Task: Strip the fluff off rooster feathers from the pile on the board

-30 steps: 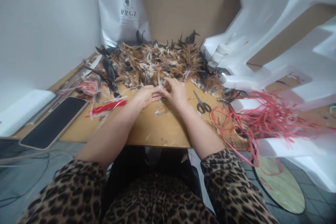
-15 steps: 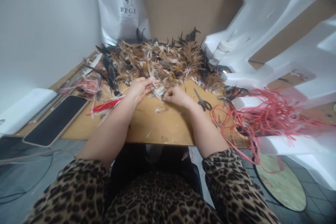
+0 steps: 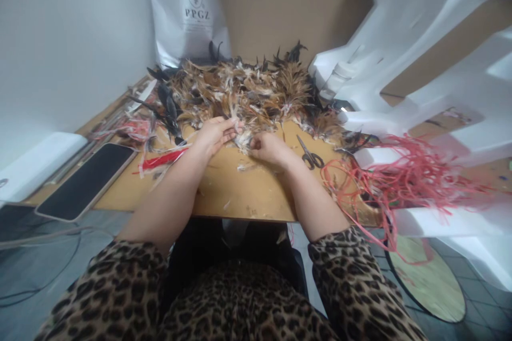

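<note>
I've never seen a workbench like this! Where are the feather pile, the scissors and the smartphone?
Feather pile (image 3: 256, 88): head view, middle of the heap.
Scissors (image 3: 307, 153): head view, where the blades meet the handles.
Smartphone (image 3: 87, 181): head view, middle of the dark screen.

Head view: hidden, cropped and unresolved parts.
Pale tuft (image 3: 233, 112) pinched in left hand (image 3: 216, 136): lower end lost behind fingers, outline soft. Right hand (image 3: 269, 148): fingertips curled out of sight — contents, if any, impossible to tell. Tabletop (image 3: 244, 194) beneath feather pile (image 3: 240, 88): covered. Fine print on silvery bag (image 3: 188, 32): too small to read; bag top cropped. Clear bottle (image 3: 336, 81): blurred, markings illegible. White panels (image 3: 404, 26): smeared, cropped at top and right. White box (image 3: 40, 165) and cables (image 3: 56, 287): cut by left edge — leopard-print sleeves (image 3: 108, 282) by bottom edge.
</note>
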A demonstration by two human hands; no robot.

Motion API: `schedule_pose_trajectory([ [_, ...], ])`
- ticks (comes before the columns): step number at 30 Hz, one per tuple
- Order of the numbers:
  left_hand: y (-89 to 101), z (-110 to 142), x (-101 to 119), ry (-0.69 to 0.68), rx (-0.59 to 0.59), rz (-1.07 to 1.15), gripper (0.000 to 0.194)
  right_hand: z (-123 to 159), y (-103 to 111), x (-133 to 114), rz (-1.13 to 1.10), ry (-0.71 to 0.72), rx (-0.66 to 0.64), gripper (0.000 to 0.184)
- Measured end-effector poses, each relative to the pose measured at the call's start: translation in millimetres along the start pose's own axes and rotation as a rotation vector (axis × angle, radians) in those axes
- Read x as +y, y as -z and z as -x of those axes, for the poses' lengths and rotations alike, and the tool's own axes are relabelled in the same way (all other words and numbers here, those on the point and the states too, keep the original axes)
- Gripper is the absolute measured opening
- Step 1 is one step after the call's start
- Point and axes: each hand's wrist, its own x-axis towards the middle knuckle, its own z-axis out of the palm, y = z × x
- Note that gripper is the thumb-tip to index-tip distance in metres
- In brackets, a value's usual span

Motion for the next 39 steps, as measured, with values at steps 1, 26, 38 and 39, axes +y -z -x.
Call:
schedule_pose_trajectory([
  [1,0.0,0.0,0.0,0.003,-0.001,-0.002,0.016,-0.3,-0.3,-0.7,0.026,-0.013,-0.022,0.016],
  [26,-1.4,6.1,0.4,0.108,-0.163,-0.069,0.013,-9.5,5.5,29.4,-0.228,0.173,0.502,0.018],
  [38,-3.4,8.7,0.4,0.174,-0.169,-0.112,0.012,-14.2,-5.3,22.5,-0.295,0.216,0.554,0.011],
  [39,-3.2,8.3,0.4,0.174,-0.163,-0.112,0.012,-14.3,-5.6,22.9,-0.288,0.217,0.552,0.011],
])
